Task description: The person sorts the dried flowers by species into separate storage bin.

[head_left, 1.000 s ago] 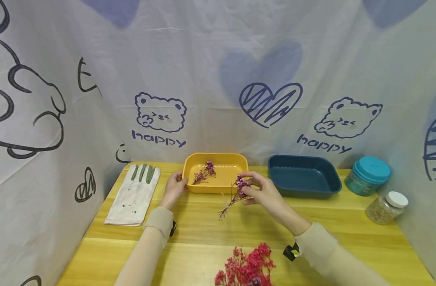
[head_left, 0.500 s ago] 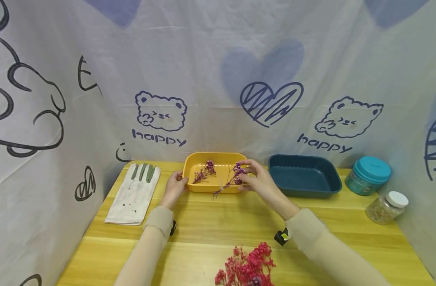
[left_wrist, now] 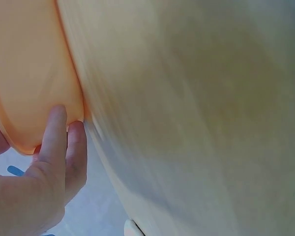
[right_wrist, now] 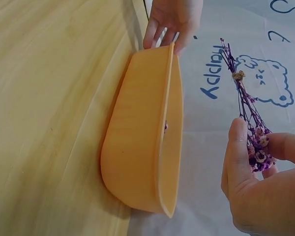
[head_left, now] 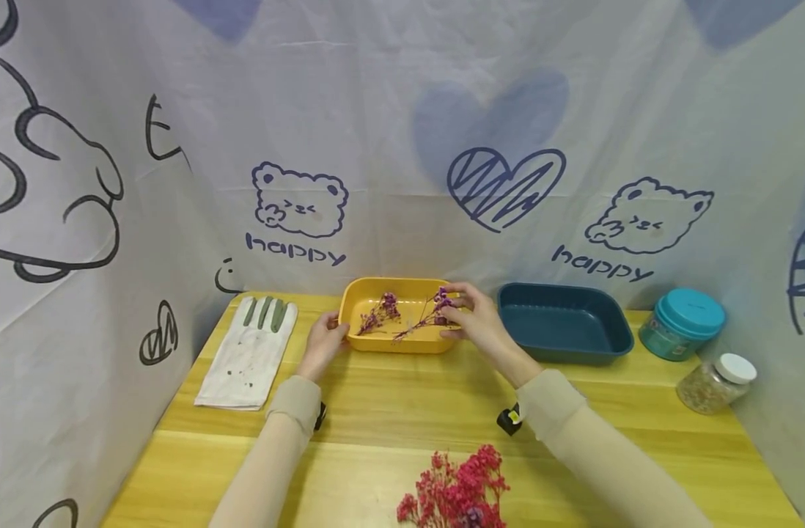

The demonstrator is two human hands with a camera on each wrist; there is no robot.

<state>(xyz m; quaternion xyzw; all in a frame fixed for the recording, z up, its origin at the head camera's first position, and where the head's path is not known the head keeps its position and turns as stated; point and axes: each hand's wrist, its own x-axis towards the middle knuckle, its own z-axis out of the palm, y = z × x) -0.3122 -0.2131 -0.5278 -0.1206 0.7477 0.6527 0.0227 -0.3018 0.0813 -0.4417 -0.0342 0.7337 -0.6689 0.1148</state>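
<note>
My left hand (head_left: 325,337) grips the left end of a yellow tray (head_left: 402,344). In the left wrist view its fingers (left_wrist: 54,132) lie against the tray's outer wall, with the thumb at the rim. My right hand (head_left: 483,326) pinches a small bunch of dried purple flowers (right_wrist: 243,93) by its blooms. The right wrist view shows the bunch tied with twine and apart from the tray wall. In the head view its stems point left over the tray. Another purple sprig (head_left: 380,314) lies inside the tray, at the left.
A dark blue tray (head_left: 561,356) stands right of the yellow one. Farther right are a turquoise-lidded tub (head_left: 682,324) and a white-capped jar (head_left: 716,383). A white glove (head_left: 244,367) lies at the left. Red dried flowers (head_left: 455,490) are at the front. A printed cloth hangs behind.
My right hand has moved forward and slightly left with the purple bunch, from the tray's front right corner to over the tray. The left hand keeps its place on the tray.
</note>
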